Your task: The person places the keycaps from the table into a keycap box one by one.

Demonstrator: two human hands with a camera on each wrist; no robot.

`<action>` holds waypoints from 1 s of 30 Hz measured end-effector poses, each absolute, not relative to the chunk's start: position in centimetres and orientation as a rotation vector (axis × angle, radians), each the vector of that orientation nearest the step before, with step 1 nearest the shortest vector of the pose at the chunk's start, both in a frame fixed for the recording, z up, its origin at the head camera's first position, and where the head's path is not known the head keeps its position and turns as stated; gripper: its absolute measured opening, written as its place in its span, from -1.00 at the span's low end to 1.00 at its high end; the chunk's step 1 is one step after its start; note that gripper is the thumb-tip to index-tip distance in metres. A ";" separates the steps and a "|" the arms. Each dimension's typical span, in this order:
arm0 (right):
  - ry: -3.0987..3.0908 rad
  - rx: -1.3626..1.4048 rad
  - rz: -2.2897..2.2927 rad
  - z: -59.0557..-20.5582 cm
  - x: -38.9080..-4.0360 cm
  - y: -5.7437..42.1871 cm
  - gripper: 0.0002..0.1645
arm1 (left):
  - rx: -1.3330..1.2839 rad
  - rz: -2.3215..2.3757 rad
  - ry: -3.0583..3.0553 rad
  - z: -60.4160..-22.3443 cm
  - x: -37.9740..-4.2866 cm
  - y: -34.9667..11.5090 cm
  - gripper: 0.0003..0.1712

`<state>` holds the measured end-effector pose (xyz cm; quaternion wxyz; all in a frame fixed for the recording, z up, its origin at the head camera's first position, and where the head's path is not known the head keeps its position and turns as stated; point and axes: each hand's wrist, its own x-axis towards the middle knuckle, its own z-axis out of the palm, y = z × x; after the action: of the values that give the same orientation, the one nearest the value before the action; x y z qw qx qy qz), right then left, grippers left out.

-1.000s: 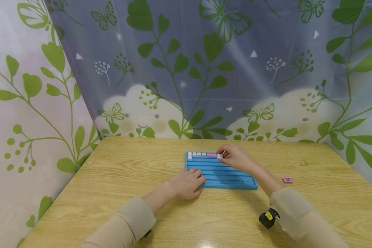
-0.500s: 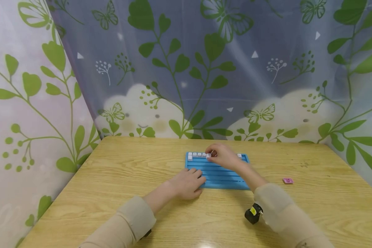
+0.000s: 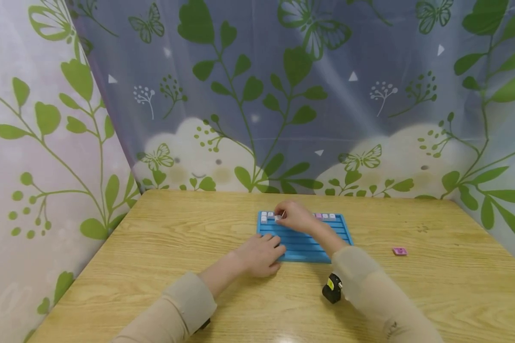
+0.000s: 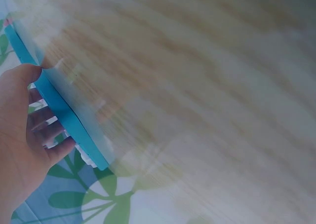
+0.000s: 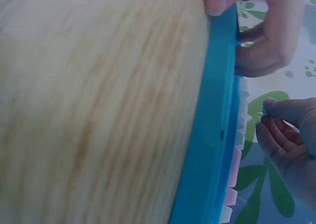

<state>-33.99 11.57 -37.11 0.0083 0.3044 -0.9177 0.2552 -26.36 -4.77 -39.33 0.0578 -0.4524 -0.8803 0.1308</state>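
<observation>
My right hand (image 3: pixel 297 216) pinches a white keycap (image 3: pixel 278 218) between thumb and fingertips over the back left of a blue keyboard tray (image 3: pixel 306 243). In the right wrist view this hand (image 5: pixel 291 135) stands behind the tray, little of the keycap showing at its fingertips. White and pink keycaps (image 3: pixel 325 216) line the back row, partly hidden by the hand. One more white keycap (image 3: pixel 263 220) sits in the second row at the left end. At the front left corner, my left hand (image 3: pixel 259 255) holds the tray, its thumb along the front wall and its fingers over the top.
A loose pink keycap (image 3: pixel 400 251) lies on the wooden table (image 3: pixel 163 233) to the right of the tray. Behind the table hangs a patterned curtain (image 3: pixel 257 95). A small black device (image 3: pixel 332 288) is strapped under my right sleeve.
My right hand has moved left along the back row with the white keycap, uncovering keycaps at the row's right end. The left hand stays where it was on the tray.
</observation>
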 end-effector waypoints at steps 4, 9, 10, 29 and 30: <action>-2.900 0.937 0.794 -37.7 -34.4 11.0 -0.81 | -1.370 0.397 -2.664 -39.4 -26.3 -4.8 -0.69; -2.901 0.940 0.782 -38.2 -34.8 10.7 -0.81 | -1.375 0.385 -2.662 -39.5 -26.4 -4.8 -0.70; -2.898 0.941 0.776 -38.2 -34.8 10.6 -0.82 | -1.376 0.382 -2.662 -39.5 -26.4 -4.8 -0.70; -2.881 0.944 0.631 -38.7 -35.5 9.7 -0.84 | -1.379 0.378 -2.654 -39.2 -26.2 -4.9 -0.71; -2.884 0.944 0.625 -38.7 -35.5 9.6 -0.84 | -1.377 0.377 -2.656 -39.2 -26.2 -4.9 -0.71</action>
<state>-35.53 9.62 -38.71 0.0219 0.3046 -0.9306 0.2016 -26.24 -4.91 -39.20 0.0629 -0.4558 -0.8790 0.1247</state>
